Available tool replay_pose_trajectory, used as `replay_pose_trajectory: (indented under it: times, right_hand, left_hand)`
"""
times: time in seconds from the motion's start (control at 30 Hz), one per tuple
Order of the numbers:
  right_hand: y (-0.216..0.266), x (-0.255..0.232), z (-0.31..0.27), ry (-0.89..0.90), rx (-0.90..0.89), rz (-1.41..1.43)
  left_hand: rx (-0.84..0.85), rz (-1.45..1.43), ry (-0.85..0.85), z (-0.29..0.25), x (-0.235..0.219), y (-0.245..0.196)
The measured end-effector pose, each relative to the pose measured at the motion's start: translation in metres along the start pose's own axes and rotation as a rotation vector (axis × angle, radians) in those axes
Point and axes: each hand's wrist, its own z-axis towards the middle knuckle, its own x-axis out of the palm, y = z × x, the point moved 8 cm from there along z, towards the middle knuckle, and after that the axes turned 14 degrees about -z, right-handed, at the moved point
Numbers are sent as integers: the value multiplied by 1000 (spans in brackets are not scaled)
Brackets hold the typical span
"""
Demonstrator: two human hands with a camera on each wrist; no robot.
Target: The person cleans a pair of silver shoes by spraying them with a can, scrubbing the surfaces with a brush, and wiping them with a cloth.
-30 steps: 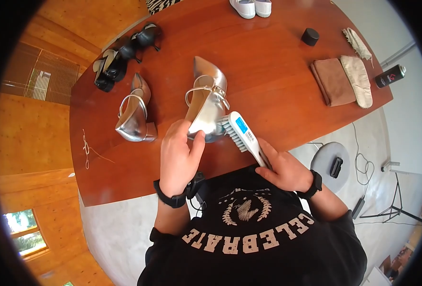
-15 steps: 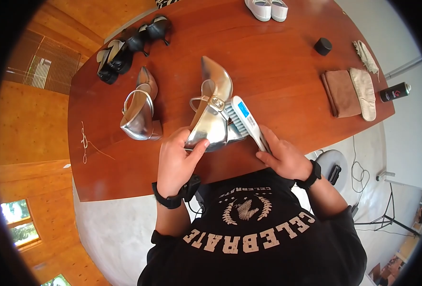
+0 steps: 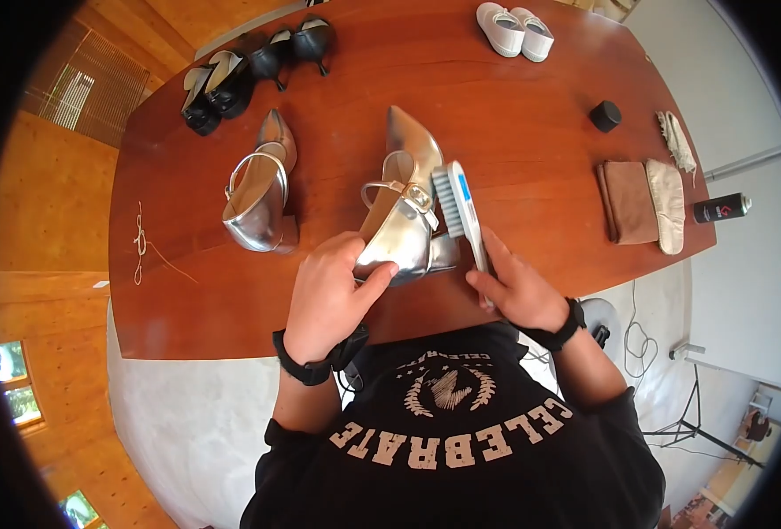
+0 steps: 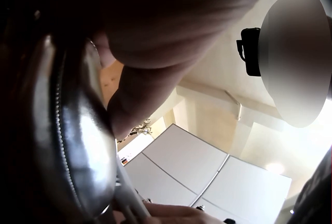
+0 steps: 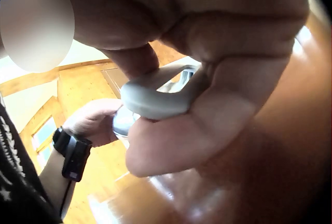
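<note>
My left hand [image 3: 330, 284] grips a silver strapped heeled shoe [image 3: 397, 249] at its back end, thumb lying over the outer side. The shoe leans over, its toe pointing away and its block heel out to the right. In my right hand [image 3: 524, 289] is the handle of a white brush [image 3: 468, 216]. Its pale bristles face left, right beside the buckle and forward part of the shoe. The left wrist view shows the shoe's shiny back [image 4: 91, 151] close up. Fingers curl around the looped handle end [image 5: 155, 102] in the right wrist view. The matching silver shoe [image 3: 263, 207] stands to the left.
Black shoes [image 3: 227, 84] line the wooden table's [image 3: 355, 62] far left, white shoes [image 3: 514, 33] the far edge. Right are a black round container [image 3: 606, 115], folded brown cloth [image 3: 627, 203], a beige cloth piece [image 3: 665, 207] and a spray can [image 3: 722, 208]. String [image 3: 140, 242] lies left.
The brush has moved forward along the shoe's right side, from near the heel to beside the buckle. The held shoe has tilted to show more of its outer side. The head view has shifted.
</note>
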Motion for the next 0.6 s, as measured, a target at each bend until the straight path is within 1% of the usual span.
replay_pose_trajectory:
  times: [0.1, 0.13, 0.23, 0.33, 0.4, 0.43, 0.5, 0.6]
  right_hand:
    - [-3, -12, 27, -73, -15, 141]
    - [-8, -13, 34, -71, 0, 155]
    - [-3, -5, 25, -47, -1, 224]
    - [1, 3, -2, -9, 50, 110]
    - [-9, 7, -8, 17, 12, 129]
    - [-11, 9, -9, 25, -5, 142]
    - [-12, 5, -7, 14, 17, 190]
    - [-9, -5, 9, -9, 17, 228]
  left_hand:
    - [64, 97, 21, 4, 3, -3]
    - [63, 102, 23, 4, 3, -4]
    - [56, 101, 21, 2, 4, -5]
    - [64, 80, 8, 2, 4, -2]
    - [73, 75, 15, 2, 4, -4]
    - [81, 85, 15, 3, 4, -5]
    - [104, 104, 19, 5, 6, -9]
    - [122, 86, 28, 6, 8, -14]
